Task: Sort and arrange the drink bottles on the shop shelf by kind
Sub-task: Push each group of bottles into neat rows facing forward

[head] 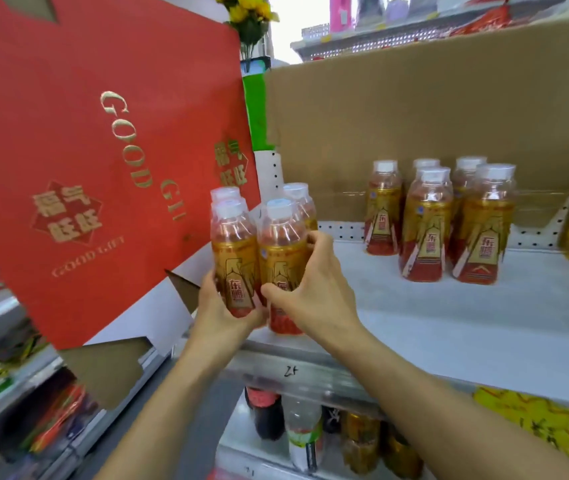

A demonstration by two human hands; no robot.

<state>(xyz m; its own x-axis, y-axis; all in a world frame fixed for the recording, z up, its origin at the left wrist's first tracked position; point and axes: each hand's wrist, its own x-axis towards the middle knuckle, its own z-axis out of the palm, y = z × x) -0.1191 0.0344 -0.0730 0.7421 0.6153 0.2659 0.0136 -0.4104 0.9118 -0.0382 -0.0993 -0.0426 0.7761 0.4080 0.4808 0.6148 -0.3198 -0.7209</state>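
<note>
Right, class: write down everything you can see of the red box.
The red box is large, flat-faced cardboard, brown on its bare flaps at the lower edge. Gold print reads GOOD GIFT, with gold characters in darker red diamonds. It sits tilted at the left end of the shelf, behind the four held bottles. Whether it touches them cannot be told.

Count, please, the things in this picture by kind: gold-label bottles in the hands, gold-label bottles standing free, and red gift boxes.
Held bottles, gripped between left hand and right hand: 4
Standing bottles at the right: 5
Red gift box: 1
Total: 10
</note>
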